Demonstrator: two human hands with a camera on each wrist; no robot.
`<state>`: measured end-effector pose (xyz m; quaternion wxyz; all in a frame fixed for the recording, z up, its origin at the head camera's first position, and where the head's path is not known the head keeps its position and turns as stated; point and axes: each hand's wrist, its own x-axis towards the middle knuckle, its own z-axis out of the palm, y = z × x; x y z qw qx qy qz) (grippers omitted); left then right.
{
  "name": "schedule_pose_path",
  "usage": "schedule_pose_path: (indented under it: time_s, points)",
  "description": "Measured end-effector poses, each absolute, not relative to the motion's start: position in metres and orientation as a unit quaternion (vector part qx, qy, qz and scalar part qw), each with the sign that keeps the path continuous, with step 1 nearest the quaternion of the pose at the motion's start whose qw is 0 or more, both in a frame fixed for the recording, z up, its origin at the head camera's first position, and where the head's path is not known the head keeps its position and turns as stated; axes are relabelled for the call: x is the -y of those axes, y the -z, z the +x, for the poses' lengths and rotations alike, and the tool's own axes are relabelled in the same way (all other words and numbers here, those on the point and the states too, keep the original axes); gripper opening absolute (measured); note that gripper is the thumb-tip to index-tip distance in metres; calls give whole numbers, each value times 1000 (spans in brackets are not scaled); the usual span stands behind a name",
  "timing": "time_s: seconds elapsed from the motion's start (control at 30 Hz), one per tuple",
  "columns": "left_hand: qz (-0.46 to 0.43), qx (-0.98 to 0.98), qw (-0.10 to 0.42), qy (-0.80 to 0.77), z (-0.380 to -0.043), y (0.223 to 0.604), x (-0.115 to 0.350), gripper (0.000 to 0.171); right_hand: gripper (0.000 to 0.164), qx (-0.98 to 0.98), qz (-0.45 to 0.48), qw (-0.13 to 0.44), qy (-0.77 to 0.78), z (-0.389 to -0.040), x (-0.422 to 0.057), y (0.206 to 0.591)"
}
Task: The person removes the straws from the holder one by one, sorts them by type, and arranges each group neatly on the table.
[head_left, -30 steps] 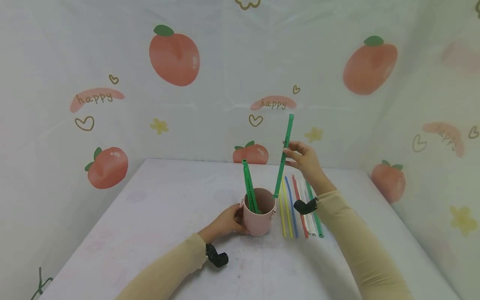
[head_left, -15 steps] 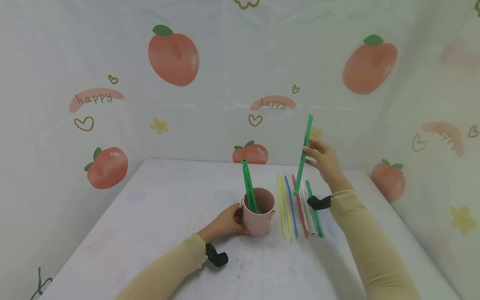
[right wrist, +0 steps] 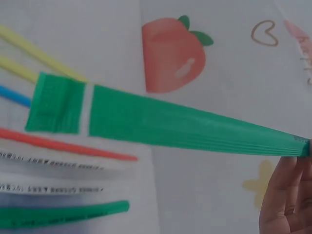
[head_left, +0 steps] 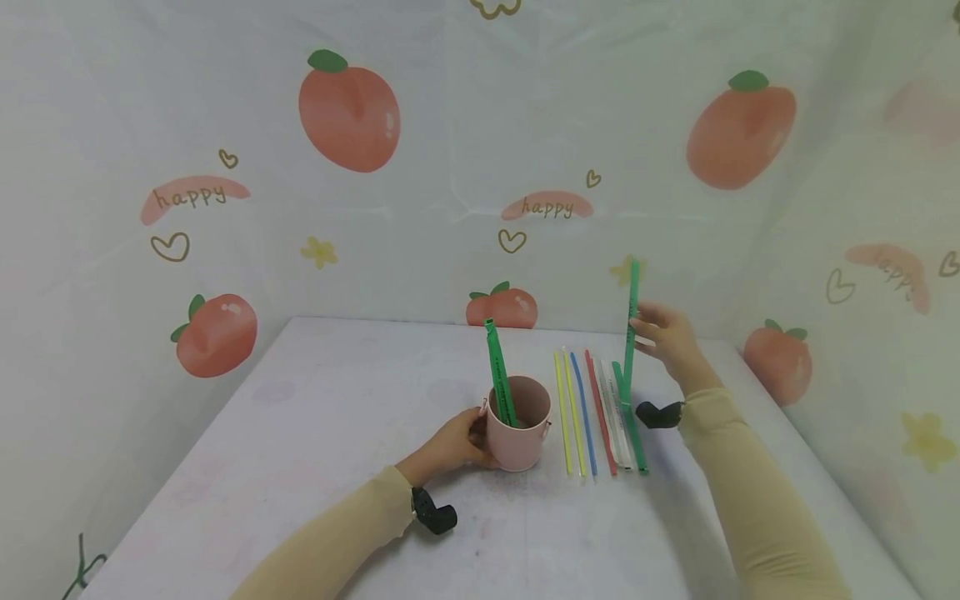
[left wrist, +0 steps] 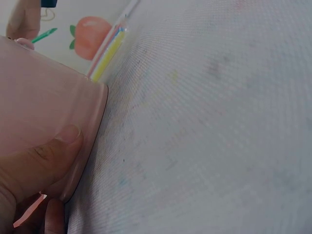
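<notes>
My left hand [head_left: 448, 446] holds a small pink bucket [head_left: 513, 450] by its left side; in the left wrist view the thumb lies along the bucket wall [left wrist: 44, 97]. Green wrapped straws [head_left: 498, 367] lean inside, against the left of the rim; their exact count is unclear. To the right, my right hand [head_left: 669, 340] pinches another green wrapped straw [head_left: 632, 292] near its middle, nearly upright. The lower end overlaps the green straw on the table [head_left: 638, 450] in the head view; contact cannot be told. The right wrist view shows its flat sealed end [right wrist: 56, 103].
Right of the bucket lies a row of straws: yellow [head_left: 562, 417], blue [head_left: 584, 417], red [head_left: 602, 417] and white-wrapped [head_left: 616, 429]. The white table [head_left: 337, 400] meets a fruit-printed backdrop [head_left: 420, 250] behind and on the right. Each wrist wears a black camera [head_left: 433, 512].
My right hand has moved right, away from the bucket and over the row, then lower, with the green straw now more upright. The left hand and bucket have stayed still.
</notes>
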<state>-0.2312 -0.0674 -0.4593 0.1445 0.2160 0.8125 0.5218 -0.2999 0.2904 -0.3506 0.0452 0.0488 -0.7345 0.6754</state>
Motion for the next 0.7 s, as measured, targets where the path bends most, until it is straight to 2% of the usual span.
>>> schedule_pose_path:
  time_s: [0.23,0.57,0.7]
  points:
    - [211,-815,145,-520,-236,468,67,78,54,780,31,32,-624,-298,-303,365]
    - [212,-805,157,-532,-221,441,67,73,58,802,-1,-11,-598,-293,-320,394]
    - [206,-811,155,-526,-225,448,67,75,58,804,-18,-30,-593,-291,-325,404]
